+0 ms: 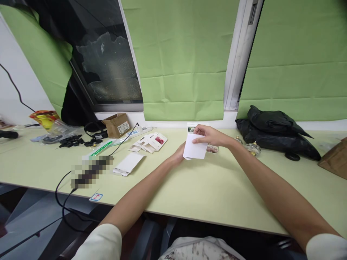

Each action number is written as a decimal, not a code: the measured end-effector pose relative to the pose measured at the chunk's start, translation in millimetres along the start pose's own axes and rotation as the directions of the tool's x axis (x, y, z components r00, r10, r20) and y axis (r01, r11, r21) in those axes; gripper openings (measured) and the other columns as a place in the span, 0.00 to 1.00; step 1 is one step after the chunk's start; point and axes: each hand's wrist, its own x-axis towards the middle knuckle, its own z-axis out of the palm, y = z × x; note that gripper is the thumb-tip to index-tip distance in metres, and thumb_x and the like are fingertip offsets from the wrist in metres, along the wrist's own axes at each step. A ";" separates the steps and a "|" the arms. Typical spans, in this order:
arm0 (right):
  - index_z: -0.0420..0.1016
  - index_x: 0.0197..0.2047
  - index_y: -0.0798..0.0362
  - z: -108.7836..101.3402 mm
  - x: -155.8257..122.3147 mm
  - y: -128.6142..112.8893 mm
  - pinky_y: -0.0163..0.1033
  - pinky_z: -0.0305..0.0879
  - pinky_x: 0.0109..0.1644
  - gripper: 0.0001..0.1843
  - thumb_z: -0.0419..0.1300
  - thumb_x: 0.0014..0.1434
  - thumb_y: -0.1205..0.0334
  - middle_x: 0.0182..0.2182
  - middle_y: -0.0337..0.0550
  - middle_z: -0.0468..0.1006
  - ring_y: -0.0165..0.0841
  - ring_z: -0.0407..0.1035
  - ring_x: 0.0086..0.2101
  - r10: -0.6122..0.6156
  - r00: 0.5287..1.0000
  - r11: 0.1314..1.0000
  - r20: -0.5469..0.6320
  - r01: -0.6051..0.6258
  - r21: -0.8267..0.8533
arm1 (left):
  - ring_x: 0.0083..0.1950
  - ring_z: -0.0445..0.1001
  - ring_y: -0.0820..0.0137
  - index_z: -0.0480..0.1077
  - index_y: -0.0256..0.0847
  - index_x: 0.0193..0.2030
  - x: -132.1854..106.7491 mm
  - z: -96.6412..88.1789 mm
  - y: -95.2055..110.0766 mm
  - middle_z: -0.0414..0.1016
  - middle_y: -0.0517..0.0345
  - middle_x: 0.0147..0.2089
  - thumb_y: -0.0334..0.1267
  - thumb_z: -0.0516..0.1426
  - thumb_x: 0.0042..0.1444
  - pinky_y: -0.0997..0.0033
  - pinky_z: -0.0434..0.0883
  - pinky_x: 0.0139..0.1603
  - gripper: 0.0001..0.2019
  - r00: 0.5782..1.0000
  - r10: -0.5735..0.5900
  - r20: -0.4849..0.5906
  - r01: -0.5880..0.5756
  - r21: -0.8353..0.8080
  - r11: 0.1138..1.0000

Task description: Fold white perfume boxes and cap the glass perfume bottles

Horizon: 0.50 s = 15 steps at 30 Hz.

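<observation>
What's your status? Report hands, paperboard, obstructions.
Right hand gripping white paperboard piece near its top. Left hand at its left edge, fingers hidden. Round object, partly hidden, just right of it; no visible obstruction.

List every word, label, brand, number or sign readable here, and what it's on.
No text reads with certainty.
White label on the brown box: print too small.
Green strip: pale lettering, too blurred.
Table-edge sticker: red mark in a blue frame, character unclear.
Cartons beside a red picture: any print too small.
Held white item: no print visible on the near face.
</observation>
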 end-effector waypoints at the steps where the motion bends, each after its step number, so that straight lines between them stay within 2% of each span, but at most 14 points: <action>1: 0.69 0.45 0.50 1.5 -0.2 0.5 0.37 0.65 0.38 0.25 0.71 0.54 0.43 0.42 0.42 0.77 0.37 0.71 0.40 0.022 1.000 1.000 -0.019 -0.022 -0.007 | 0.40 0.79 0.62 0.74 0.40 0.59 -1.0 1.0 1.0 0.83 0.46 0.49 0.65 0.59 0.59 0.69 0.69 0.34 0.33 1.000 -0.002 0.019 0.003 -0.021 1.000; 5: 0.61 0.47 0.47 4.4 -0.2 6.0 0.36 0.64 0.33 0.30 0.71 0.53 0.42 0.43 0.42 0.79 0.37 0.73 0.36 0.147 0.988 0.988 -0.047 -0.145 0.048 | 0.56 0.79 0.55 0.71 0.43 0.65 -8.1 2.6 9.5 0.79 0.44 0.61 0.74 0.45 0.62 0.63 0.73 0.46 0.41 0.994 0.009 0.109 0.012 -0.182 0.983; 7: 0.60 0.48 0.47 4.0 0.1 8.2 0.36 0.64 0.32 0.32 0.71 0.52 0.42 0.44 0.43 0.79 0.36 0.73 0.36 0.176 0.982 0.984 -0.074 -0.174 0.032 | 0.61 0.76 0.53 0.70 0.44 0.67 -11.5 2.6 13.4 0.76 0.45 0.65 0.74 0.42 0.62 0.61 0.73 0.52 0.42 0.987 0.041 0.153 -0.010 -0.199 0.980; 9: 0.60 0.48 0.47 3.1 0.4 9.3 0.35 0.63 0.33 0.32 0.71 0.52 0.42 0.44 0.43 0.79 0.36 0.73 0.35 0.170 0.979 0.985 -0.112 -0.174 -0.021 | 0.64 0.74 0.53 0.69 0.43 0.67 -13.4 1.4 14.8 0.74 0.44 0.66 0.72 0.47 0.63 0.61 0.72 0.54 0.39 0.983 0.061 0.172 -0.036 -0.145 0.989; 12: 0.60 0.49 0.48 1.7 0.9 10.1 0.36 0.62 0.34 0.31 0.70 0.53 0.42 0.42 0.42 0.78 0.35 0.71 0.36 0.126 0.984 0.987 -0.122 -0.137 -0.087 | 0.61 0.75 0.52 0.73 0.37 0.63 -12.8 -4.1 12.0 0.76 0.40 0.64 0.64 0.60 0.60 0.62 0.72 0.53 0.35 0.986 0.029 0.162 -0.028 -0.013 1.000; 15: 0.61 0.49 0.48 -0.1 1.3 12.6 0.37 0.63 0.37 0.27 0.68 0.55 0.45 0.43 0.42 0.78 0.37 0.71 0.38 0.095 0.989 0.990 -0.110 -0.105 -0.090 | 0.56 0.78 0.52 0.76 0.33 0.57 -10.6 -13.3 9.2 0.79 0.38 0.58 0.60 0.65 0.56 0.61 0.72 0.51 0.33 0.997 0.012 0.075 -0.019 0.081 0.997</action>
